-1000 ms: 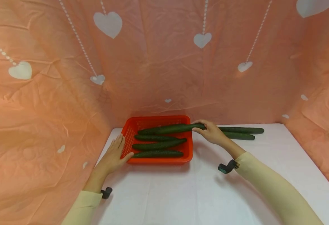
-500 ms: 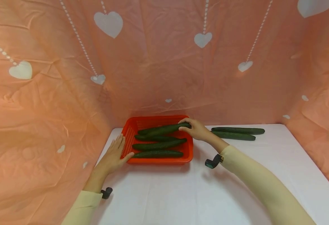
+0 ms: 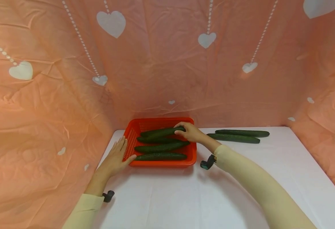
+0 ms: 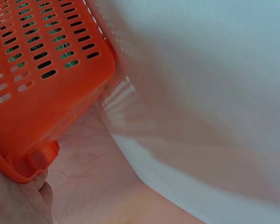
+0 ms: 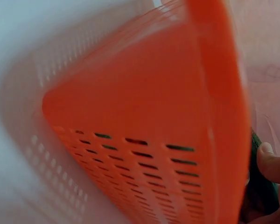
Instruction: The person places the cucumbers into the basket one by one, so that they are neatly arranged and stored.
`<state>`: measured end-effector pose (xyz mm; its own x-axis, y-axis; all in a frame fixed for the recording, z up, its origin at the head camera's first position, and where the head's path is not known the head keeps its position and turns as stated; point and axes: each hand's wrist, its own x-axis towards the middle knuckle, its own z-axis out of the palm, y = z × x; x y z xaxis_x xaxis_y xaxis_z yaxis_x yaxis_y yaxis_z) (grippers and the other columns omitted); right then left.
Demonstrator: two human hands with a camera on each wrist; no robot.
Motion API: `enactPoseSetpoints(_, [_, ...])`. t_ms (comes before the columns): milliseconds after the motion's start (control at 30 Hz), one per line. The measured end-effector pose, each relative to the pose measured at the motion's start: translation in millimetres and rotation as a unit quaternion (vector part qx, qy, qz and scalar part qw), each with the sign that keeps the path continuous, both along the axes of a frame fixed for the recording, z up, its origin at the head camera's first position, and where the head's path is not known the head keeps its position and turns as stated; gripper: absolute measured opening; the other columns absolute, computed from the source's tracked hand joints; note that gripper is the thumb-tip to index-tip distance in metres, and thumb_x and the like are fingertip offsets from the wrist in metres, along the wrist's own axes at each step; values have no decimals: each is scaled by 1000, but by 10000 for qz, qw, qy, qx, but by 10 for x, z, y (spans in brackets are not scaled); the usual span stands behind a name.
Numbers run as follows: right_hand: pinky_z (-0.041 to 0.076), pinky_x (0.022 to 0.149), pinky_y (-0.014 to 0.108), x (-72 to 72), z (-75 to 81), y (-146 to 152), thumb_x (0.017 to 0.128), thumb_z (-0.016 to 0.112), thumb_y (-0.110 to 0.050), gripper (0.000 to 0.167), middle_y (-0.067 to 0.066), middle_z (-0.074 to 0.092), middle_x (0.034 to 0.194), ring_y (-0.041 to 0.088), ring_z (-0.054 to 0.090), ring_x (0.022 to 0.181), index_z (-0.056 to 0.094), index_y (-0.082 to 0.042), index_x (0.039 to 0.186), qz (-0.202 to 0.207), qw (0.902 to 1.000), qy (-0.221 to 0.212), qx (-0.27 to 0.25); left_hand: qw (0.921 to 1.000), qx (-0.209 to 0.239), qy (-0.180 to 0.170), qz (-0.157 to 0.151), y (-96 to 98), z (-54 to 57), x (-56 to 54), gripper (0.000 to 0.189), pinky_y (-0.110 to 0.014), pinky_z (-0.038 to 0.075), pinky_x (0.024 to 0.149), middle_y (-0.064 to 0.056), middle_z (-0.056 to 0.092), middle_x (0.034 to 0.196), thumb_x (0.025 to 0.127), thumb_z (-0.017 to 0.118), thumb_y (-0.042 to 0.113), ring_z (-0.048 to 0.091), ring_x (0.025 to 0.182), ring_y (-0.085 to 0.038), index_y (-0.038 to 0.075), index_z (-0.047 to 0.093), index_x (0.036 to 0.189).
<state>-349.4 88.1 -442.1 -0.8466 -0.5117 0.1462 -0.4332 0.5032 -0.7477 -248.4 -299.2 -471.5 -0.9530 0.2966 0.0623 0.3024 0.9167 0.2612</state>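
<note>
My right hand [image 3: 191, 132] grips the right end of a long dark green cucumber [image 3: 159, 133] over the back of the red plastic basket [image 3: 195, 152]. Several more cucumbers lie side by side in that basket, the nearest cucumber [image 3: 161, 156] along its front wall. At the left rim my left hand [image 3: 115, 159] rests with its fingers straight and thumb spread toward the front corner. In the right wrist view, the thumb [image 5: 270, 163] presses on the held cucumber [image 5: 267, 189] beyond the basket's rim. The left wrist view shows the basket's slotted wall [image 4: 60, 88] beside the left hand.
Two cucumbers [image 3: 233, 138] lie together on the white table [image 3: 173, 197], right of the basket and behind the right forearm. An orange cloth [image 3: 167, 73] with white hearts hangs behind the table and on both sides.
The right hand has moved left with the cucumber, from beyond the basket's right rim to over its inside, and the cucumber has come lower. The left hand has stayed still.
</note>
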Motion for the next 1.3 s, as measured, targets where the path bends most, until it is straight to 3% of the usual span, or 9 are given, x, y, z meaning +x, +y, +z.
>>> enactPoseSetpoints(233, [53, 110, 48, -20, -38, -143, 108, 67, -19, 33, 21, 70, 129, 32, 65, 114, 69, 2, 134, 172, 9999, -4, 16, 10000, -49, 39, 17, 5, 15, 5, 102, -61, 7, 133, -23, 3, 179, 106, 51, 66, 8, 163, -49, -8, 16, 168])
enactPoseSetpoints(533, [59, 89, 31, -58, -95, -225, 106, 70, -12, 31, 12, 76, 101, 15, 73, 86, 69, 6, 131, 305, 9994, -109, -153, 9999, -26, -38, 104, 14, 12, 50, 100, -61, 7, 132, -23, 3, 179, 106, 54, 63, 7, 164, -49, -7, 16, 168])
enactPoseSetpoints(633, [61, 91, 36, -62, -91, -231, 106, 70, -14, 33, 16, 77, 108, 23, 76, 92, 69, 5, 133, 263, 9993, -235, -127, 9999, -49, -6, 95, 18, 15, 52, 100, -62, 8, 132, -23, 3, 179, 106, 53, 63, 8, 163, -49, -7, 17, 168])
enactPoseSetpoints(767, [55, 108, 47, -62, -90, -237, 106, 70, -16, 33, 21, 73, 130, 35, 71, 121, 69, 2, 133, 216, 9996, 29, 191, 10000, -54, -10, 74, 32, 27, 44, 101, -63, 9, 132, -24, 3, 179, 106, 52, 64, 8, 163, -50, -7, 17, 168])
enactPoseSetpoints(867, [49, 117, 50, -64, -97, -229, 105, 71, -15, 32, 22, 70, 138, 37, 63, 133, 69, 1, 133, 204, 9985, 307, 407, 9999, -64, -32, 100, 39, 29, 41, 102, -63, 8, 132, -23, 3, 179, 106, 51, 66, 7, 164, -49, -7, 16, 168])
enactPoseSetpoints(1067, [53, 113, 49, -81, -89, -145, 104, 71, -9, 33, 21, 74, 128, 36, 70, 123, 68, 5, 133, 272, 9986, 434, 99, 9998, -46, -94, 149, 48, 33, 39, 104, -62, 7, 132, -21, 1, 180, 105, 50, 69, 5, 164, -47, -5, 14, 169])
enactPoseSetpoints(1300, [55, 109, 51, -77, 7, 133, 107, 66, -9, 32, 19, 71, 133, 36, 69, 123, 66, 4, 137, 126, 9984, 416, -363, 9999, -27, -49, 146, 50, 21, 33, 102, -63, 9, 132, -22, 2, 179, 105, 50, 68, 6, 163, -49, -6, 16, 168])
